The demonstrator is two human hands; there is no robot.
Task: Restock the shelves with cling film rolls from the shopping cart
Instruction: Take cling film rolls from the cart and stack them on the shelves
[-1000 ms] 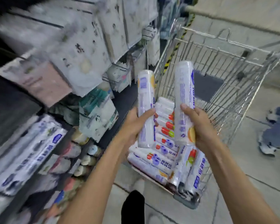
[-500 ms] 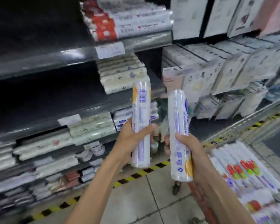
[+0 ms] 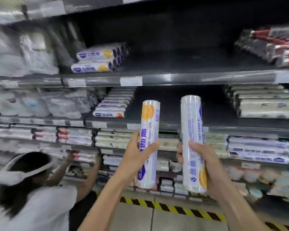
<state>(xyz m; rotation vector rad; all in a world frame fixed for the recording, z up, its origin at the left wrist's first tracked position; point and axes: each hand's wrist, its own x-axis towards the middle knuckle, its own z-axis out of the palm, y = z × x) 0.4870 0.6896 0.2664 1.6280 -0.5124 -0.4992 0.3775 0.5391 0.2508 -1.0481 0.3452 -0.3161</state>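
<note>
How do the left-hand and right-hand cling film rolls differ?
Orange print sits at the top of the left-hand roll but the bottom of the right-hand roll. The left-hand roll's top is lower in frame than the right-hand roll's. Both are white rolls, held upright by left hand and right hand.

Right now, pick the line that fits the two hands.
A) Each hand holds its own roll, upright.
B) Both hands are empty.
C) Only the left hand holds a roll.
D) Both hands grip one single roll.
A: the left hand grips the left roll and the right hand grips the right roll, both rolls upright in front of the shelves.
</note>
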